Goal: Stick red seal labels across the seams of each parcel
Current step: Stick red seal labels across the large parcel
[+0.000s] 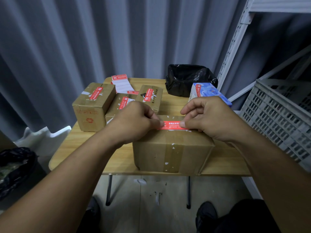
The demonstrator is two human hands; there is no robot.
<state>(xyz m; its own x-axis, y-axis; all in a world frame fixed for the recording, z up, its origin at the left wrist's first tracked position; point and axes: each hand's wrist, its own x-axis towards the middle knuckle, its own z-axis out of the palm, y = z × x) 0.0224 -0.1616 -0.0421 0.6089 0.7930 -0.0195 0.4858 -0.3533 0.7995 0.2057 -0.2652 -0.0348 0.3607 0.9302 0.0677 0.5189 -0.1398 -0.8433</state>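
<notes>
A brown cardboard parcel (pixel 171 152) stands at the front of the small wooden table (pixel 70 148). A red seal label (pixel 171 124) lies across the taped seam on its top. My left hand (pixel 134 121) pinches the label's left end and my right hand (pixel 210 118) pinches its right end, thumbs on the label. Three more brown parcels stand behind: one at the left (pixel 93 106), one in the middle (pixel 120 105), one further back (pixel 149 96), each bearing a red label. A strip of label backing paper (pixel 121 83) with red labels lies at the table's far edge.
A black bag-lined bin (pixel 190 79) sits at the table's back right, with a blue and white box (pixel 210 93) in front of it. A grey plastic crate (pixel 279 118) and white metal shelving (pixel 235 39) stand at the right. Another black bag (pixel 15 165) lies low left.
</notes>
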